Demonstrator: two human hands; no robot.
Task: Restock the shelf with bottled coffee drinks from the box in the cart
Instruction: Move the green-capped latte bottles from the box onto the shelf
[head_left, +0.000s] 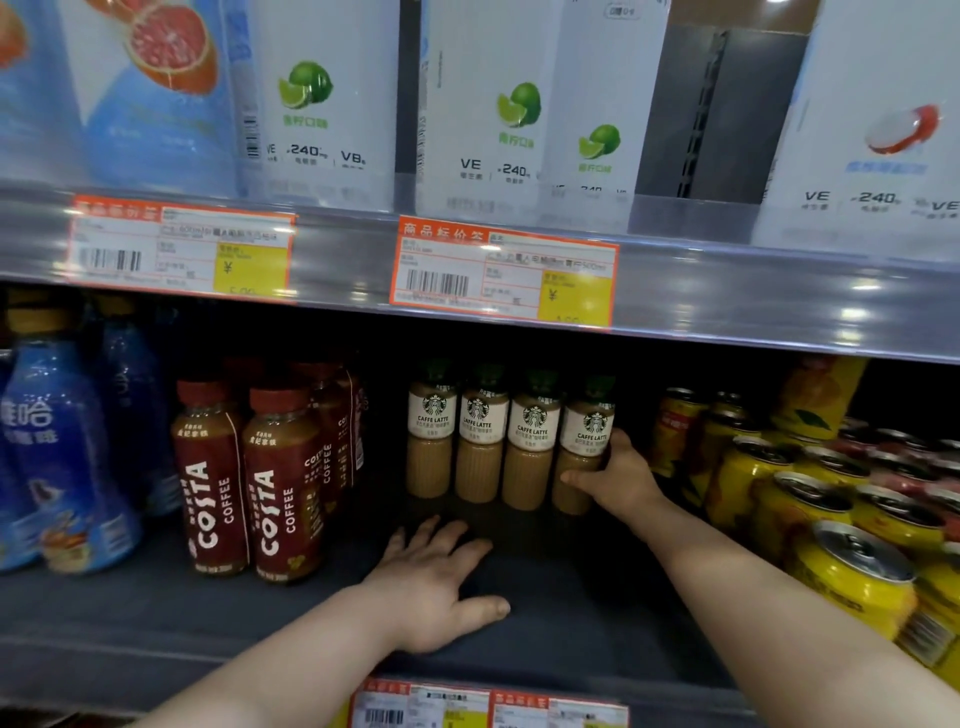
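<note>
I see the left hand (436, 587) lying palm down on the dark shelf (545, 618), fingers straight and spread, its grip apart and holding nothing. The right hand (618, 478) reaches deeper. Its grip is clamped on the rightmost bottle (587, 431), with the thumb across the front below the label and the fingers round the far side.

That bottle stands upright at the end of a row of four caffe latte bottles (480, 441) set well back on the shelf (they touch or nearly touch; I cannot tell which). In front of the row, dark shelf surface runs out to the front edge, where price tags (488, 706) sit, and the left hand takes up part of that room.

To the left, the Costa bottles (280, 483) stand nearer the front edge, with a dark gap between them and the row. To the right, yellow cans (831, 561) crowd close beside the right forearm. The upper shelf rail (727, 291) hangs close above the caps.
</note>
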